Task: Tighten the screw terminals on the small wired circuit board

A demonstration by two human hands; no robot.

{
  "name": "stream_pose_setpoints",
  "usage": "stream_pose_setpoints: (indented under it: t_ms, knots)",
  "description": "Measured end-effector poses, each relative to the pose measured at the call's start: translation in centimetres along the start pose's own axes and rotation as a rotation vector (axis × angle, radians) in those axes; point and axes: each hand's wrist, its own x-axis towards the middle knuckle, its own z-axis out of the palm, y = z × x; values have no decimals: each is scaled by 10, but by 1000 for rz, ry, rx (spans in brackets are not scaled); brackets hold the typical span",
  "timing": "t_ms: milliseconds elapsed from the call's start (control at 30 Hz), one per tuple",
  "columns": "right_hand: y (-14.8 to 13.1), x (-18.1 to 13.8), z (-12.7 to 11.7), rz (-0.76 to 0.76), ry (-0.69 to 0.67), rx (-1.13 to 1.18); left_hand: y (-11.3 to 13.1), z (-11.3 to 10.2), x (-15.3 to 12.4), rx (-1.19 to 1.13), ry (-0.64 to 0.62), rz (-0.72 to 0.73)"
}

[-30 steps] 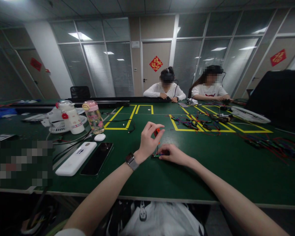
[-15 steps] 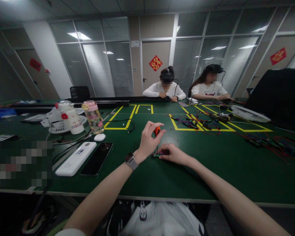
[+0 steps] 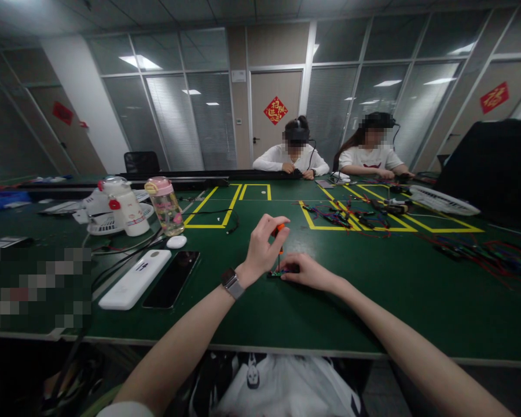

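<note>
My left hand (image 3: 264, 240) is closed around the orange and black handle of a screwdriver (image 3: 280, 250), which stands nearly upright. Its thin shaft points down at a small green circuit board (image 3: 275, 274) on the table. Whether the tip sits in a screw is too small to tell. With bent fingers, my right hand (image 3: 304, 271) grips the right end of that board and steadies it against the table. Part of the board is hidden under these fingers. A watch (image 3: 231, 282) is on my left wrist.
Left of my arms lie a white power bank (image 3: 134, 280), a black phone (image 3: 172, 280) and a white earbud case (image 3: 176, 242). Behind them stand a pink-lidded bottle (image 3: 167, 208) and a white kettle-like flask (image 3: 128, 211). Wired boards (image 3: 330, 216) lie right. Two people sit opposite.
My left fingers have shifted slightly on the screwdriver's handle, and more of its orange lower part now shows. The right hand and the circuit board stay in place.
</note>
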Motion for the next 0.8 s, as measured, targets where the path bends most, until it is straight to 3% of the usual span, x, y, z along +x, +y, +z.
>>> stream_pose_setpoints:
  t_ms: [333,567,800]
  knots:
    - [0,1,0,0,-2,5,1,1,1,-48,82,36]
    - [0,1,0,-11,0,-3,1,2,2,-114,-52,-24]
    - [-1,0,0,-6,2,-8,2,2,1,10,66,-28]
